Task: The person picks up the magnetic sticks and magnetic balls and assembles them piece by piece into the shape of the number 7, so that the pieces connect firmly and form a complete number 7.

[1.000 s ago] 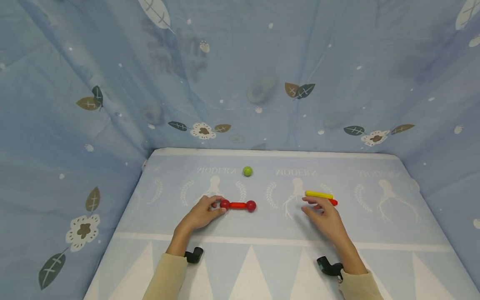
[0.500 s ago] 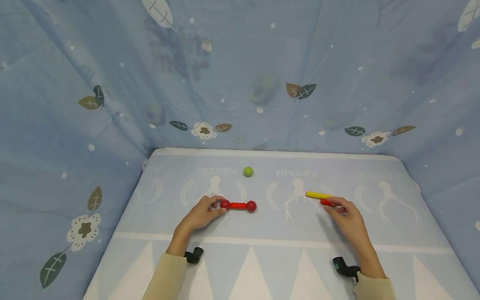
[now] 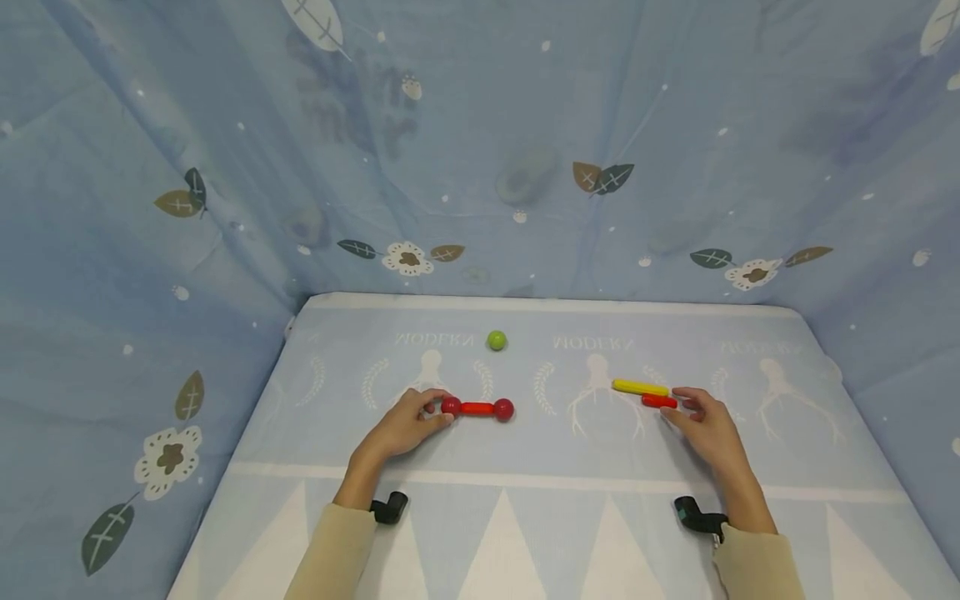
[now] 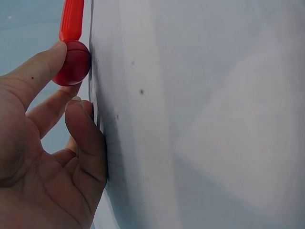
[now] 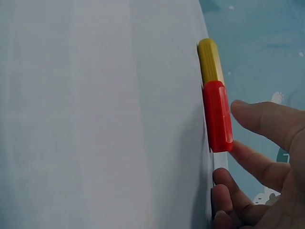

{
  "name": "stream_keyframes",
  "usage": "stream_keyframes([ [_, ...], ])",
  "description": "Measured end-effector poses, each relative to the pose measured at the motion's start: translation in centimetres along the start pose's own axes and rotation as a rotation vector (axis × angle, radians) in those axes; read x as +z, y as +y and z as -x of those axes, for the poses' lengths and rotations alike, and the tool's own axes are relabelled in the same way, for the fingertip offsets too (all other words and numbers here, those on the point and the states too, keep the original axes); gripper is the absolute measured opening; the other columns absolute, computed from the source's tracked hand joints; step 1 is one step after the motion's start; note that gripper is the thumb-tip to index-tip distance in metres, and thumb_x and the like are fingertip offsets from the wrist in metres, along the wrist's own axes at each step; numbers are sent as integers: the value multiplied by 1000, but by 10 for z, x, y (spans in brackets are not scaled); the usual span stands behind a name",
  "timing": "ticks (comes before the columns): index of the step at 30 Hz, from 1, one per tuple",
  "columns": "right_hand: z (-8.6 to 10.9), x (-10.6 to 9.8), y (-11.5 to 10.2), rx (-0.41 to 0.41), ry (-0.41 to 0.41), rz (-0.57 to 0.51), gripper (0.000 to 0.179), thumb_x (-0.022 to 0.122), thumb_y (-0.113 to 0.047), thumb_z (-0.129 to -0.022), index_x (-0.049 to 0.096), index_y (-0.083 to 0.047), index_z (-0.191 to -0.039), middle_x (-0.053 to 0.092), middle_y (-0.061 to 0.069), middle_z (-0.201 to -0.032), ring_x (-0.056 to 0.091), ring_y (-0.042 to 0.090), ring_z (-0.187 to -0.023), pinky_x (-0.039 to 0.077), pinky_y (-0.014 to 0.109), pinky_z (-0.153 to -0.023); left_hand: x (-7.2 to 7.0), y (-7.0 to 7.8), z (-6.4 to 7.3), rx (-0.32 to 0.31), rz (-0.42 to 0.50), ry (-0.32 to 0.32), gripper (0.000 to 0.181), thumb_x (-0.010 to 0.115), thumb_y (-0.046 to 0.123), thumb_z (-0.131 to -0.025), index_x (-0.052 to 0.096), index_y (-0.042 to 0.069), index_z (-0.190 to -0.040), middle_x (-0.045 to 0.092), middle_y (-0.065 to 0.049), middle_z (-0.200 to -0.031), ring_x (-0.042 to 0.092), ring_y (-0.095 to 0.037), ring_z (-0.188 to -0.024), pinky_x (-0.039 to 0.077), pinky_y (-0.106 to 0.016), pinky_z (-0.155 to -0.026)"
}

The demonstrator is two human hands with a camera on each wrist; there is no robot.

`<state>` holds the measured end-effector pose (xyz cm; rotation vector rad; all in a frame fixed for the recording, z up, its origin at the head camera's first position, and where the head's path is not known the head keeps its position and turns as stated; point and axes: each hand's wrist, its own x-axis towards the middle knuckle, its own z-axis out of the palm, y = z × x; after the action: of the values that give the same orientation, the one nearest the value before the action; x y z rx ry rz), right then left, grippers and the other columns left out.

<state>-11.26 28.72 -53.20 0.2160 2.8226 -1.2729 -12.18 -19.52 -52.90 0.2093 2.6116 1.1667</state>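
Short ridged red stick (image 3: 659,401) lies alongside longer yellow stick (image 3: 640,387); right hand (image 3: 708,425) has shifted rightward, fingers parted, left hand (image 3: 408,423) pinching red ball-ended bar (image 3: 477,408) as before.

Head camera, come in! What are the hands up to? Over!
Left hand pinches one red ball on red rod. Right hand beside short red stick, not gripping. Yellow stick close alongside.

Left hand (image 3: 403,427): fingers (image 4: 47,64) pinched together | Right hand (image 3: 710,429): fingers parted, loosely bent
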Motion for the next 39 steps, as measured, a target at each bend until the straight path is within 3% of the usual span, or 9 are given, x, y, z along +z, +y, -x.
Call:
stream_keyframes([
  [7, -5, 3, 1, -16, 9, 29, 46, 68, -20, -96, 56, 8, -130, 51, 35, -127, 49, 47, -112, 41, 59, -93, -1, 1, -1, 7, -8, 0, 38, 72, 32, -94, 66, 18, -128, 48, -4, -96, 43, -19, -78, 38, -35, -67],
  [25, -5, 9, 2, -102, 102, 96, 31, 78, -10, -87, 67, 8, -109, 60, 31, -109, 52, 38, -93, 41, 46, -77, -2, 1, -1, 26, -7, -1, 38, 73, 31, -94, 66, 16, -128, 48, -5, -96, 43, -19, -79, 38, -35, -67],
  [34, -1, 8, 2, -107, 85, 113, 29, 77, -12, -87, 68, 5, -108, 61, 28, -107, 53, 38, -94, 41, 46, -77, -2, 1, 1, 28, -1, -3, 38, 73, 30, -94, 66, 15, -128, 48, -5, -96, 43, -19, -79, 38, -35, -68],
  [39, 4, 7, -3, -72, 10, 82, 31, 76, -20, -90, 67, 0, -112, 63, 25, -109, 56, 38, -96, 42, 45, -77, -1, 2, 1, 27, 4, -6, 38, 73, 30, -94, 66, 16, -128, 49, -6, -97, 43, -19, -79, 38, -35, -68],
])
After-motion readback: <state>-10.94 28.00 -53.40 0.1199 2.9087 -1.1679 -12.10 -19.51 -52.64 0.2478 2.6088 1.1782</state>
